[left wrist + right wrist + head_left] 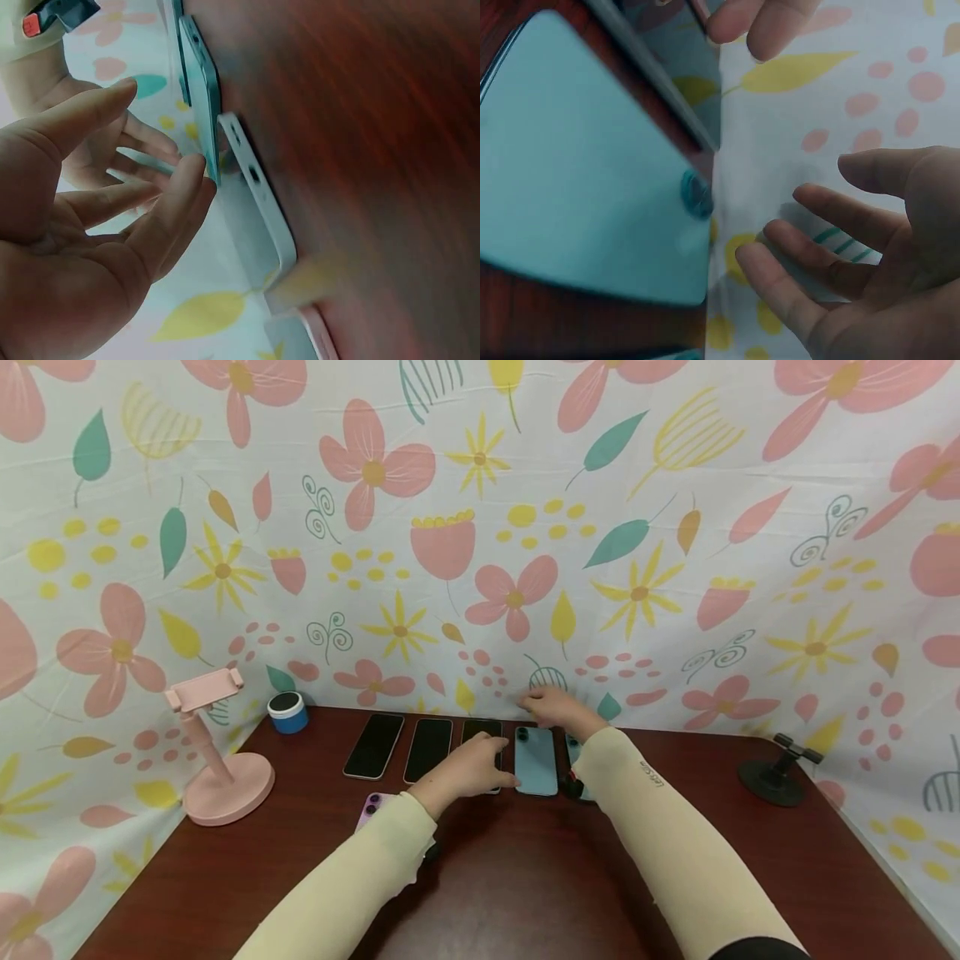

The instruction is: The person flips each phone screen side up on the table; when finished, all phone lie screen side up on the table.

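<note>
In the head view a light blue phone [536, 764] lies back up on the table, its camera bump toward the wall. My left hand [474, 766] is at its left side, fingers apart and loosely bent, with the thumb tip close to the phone's lower left corner; whether it touches cannot be told. Just beyond the phone's far end hovers my right hand [557, 708], which in the right wrist view has its fingers spread and holds nothing. A dark-screened phone [482, 727] is partly covered by the left hand. Another blue phone [573, 750] is mostly hidden behind the right wrist.
Two more dark-screened phones [375, 746] lie farther left in the row. A purple phone [371, 810] shows beside the left forearm. A pink phone stand [228, 789], a blue jar [288, 713] and a black stand [776, 777] occupy the sides. A floral cloth hangs behind the table.
</note>
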Demonstrator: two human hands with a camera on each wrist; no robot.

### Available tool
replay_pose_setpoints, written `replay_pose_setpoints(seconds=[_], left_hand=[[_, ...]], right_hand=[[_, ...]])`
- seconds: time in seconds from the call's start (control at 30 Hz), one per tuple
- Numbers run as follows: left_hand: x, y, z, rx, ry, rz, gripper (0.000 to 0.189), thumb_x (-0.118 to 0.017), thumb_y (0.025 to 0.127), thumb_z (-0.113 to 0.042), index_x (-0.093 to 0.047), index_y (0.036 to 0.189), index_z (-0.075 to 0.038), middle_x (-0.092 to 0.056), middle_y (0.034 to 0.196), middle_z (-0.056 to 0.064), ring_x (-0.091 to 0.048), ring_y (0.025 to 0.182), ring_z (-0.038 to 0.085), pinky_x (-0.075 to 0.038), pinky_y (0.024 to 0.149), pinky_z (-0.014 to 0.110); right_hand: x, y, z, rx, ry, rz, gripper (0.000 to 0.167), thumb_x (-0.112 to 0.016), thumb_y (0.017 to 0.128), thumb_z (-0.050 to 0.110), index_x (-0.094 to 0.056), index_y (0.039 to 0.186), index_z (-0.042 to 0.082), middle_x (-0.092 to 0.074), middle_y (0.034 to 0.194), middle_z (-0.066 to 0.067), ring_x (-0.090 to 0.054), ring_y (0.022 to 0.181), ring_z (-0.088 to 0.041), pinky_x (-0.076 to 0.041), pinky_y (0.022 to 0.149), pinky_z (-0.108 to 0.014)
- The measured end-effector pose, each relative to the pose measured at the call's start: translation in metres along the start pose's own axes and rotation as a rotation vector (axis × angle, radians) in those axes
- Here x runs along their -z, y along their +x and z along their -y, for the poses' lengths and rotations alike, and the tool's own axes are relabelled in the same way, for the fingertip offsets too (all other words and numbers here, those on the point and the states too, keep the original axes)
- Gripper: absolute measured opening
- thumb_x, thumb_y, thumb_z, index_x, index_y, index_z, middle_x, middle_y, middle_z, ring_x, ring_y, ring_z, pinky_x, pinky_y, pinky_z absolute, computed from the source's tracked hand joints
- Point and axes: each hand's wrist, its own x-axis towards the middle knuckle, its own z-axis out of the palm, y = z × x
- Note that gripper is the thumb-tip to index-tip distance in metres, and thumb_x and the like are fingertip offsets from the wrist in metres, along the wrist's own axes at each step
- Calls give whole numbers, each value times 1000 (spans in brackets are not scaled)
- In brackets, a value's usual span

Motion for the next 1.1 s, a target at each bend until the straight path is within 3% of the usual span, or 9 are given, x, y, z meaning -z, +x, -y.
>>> replay_pose_setpoints(seconds=[0.1, 0.2, 0.33, 0.57, 0.73, 0.87, 1.0, 1.1], left_hand=[[-6, 2, -5, -5, -2, 21, 78, -80, 97, -36, -49, 159, -2, -50, 161, 21, -58, 142, 35, -52, 116, 50], [-13, 3, -9, 1, 17, 40, 80, -82, 95, -37, -49, 160, -3, -50, 161, 20, -58, 142, 33, -52, 116, 48], [-22, 6, -13, 20, 57, 46, 83, -85, 92, -37, -49, 159, -4, -53, 160, 18, -60, 140, 31, -54, 114, 44], [-28, 12, -20, 55, 152, 42, 85, -87, 89, -40, -52, 157, -4, -53, 159, 20, -60, 140, 33, -54, 113, 43], [-30, 19, -25, 32, 235, 45, 80, -90, 88, -39, -58, 151, -2, -54, 156, 22, -63, 134, 35, -56, 111, 42], [-33, 22, -26, 35, 288, 28, 65, -90, 87, -39, -69, 138, -4, -59, 149, 20, -67, 124, 32, -58, 105, 38], [-34, 22, -26, 46, 296, 5, 54, -90, 88, -39, -74, 128, -5, -64, 144, 18, -68, 120, 30, -59, 102, 37], [-35, 22, -27, 40, 315, -6, 44, -88, 89, -39, -79, 116, -5, -71, 135, 15, -70, 115, 27, -60, 97, 34]], right_hand=[[3, -1, -7, 1, -64, -7, 47, -49, 113, 39, -68, 121, -4, -59, 86, -8, -69, 103, -35, -60, 99, -47], [2, -2, -12, 5, -123, -21, 46, -50, 113, 39, -64, 95, -1, -53, 75, 0, -62, 79, -23, -58, 81, -38], [-2, -2, -18, 17, -174, -34, 40, -52, 112, 34, -62, 85, 5, -46, 64, 3, -47, 61, -15, -45, 64, -30], [-8, 1, -25, -13, -129, -21, 38, -54, 111, 33, -71, 101, 0, -43, 59, 7, -49, 61, -13, -49, 68, -33], [-7, 2, -28, -42, -117, -44, 39, -55, 111, 32, -76, 116, 0, -39, 54, 8, -41, 53, -11, -43, 59, -29], [-7, 2, -29, -24, -127, -40, 33, -57, 110, 29, -72, 95, 3, -40, 57, 7, -41, 54, -11, -40, 56, -26], [-8, 3, -30, -17, -154, -41, 46, -57, 109, 28, -50, 65, 16, -40, 56, 7, -43, 55, -12, -40, 56, -26], [-8, 4, -30, -19, -178, -39, 53, -57, 109, 28, -40, 59, 21, -39, 55, 7, -41, 54, -11, -39, 55, -26]])
